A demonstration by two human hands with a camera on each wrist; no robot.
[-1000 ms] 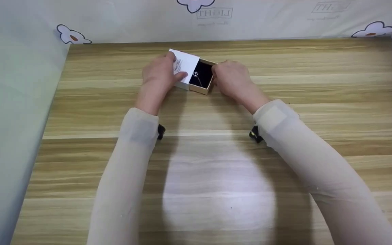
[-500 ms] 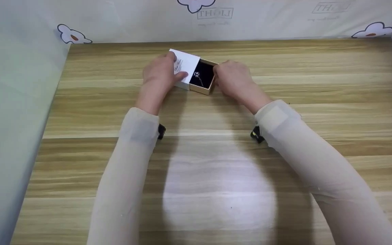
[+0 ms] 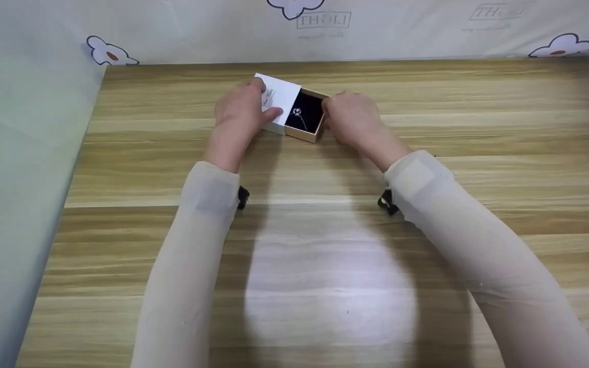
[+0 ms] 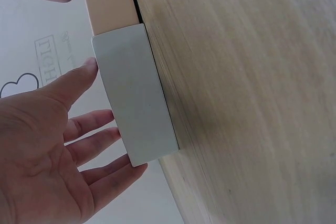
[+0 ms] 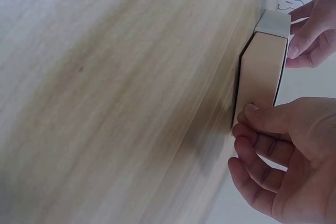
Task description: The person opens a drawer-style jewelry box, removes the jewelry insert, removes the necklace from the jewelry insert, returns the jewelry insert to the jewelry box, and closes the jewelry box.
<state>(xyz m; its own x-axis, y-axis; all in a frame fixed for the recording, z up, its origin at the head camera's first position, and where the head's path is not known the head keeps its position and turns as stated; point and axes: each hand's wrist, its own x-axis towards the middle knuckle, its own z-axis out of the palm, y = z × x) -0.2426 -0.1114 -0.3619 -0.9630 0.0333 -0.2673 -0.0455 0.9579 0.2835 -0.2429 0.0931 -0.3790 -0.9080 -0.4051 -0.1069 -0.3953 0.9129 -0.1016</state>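
A small jewellery drawer box lies near the far side of the table, its white printed sleeve partly covering the tan drawer. On the drawer's black insert rests a silver chain with a sparkling pendant. My left hand grips the sleeve, thumb on top and fingers around its far and left sides. In the left wrist view those fingertips meet the sleeve's edges. My right hand pinches the drawer's right end with thumb and forefinger; the other fingers curl below, as the right wrist view shows.
A wood-grain table extends around the box. Behind it stands a pale sheet with flower drawings and faint lettering. A small black device sits at the right cuff, another at the left.
The right hand has shifted slightly right, and the drawer with the chain has slid a little farther out of the sleeve. The left hand and sleeve have stayed nearly still.
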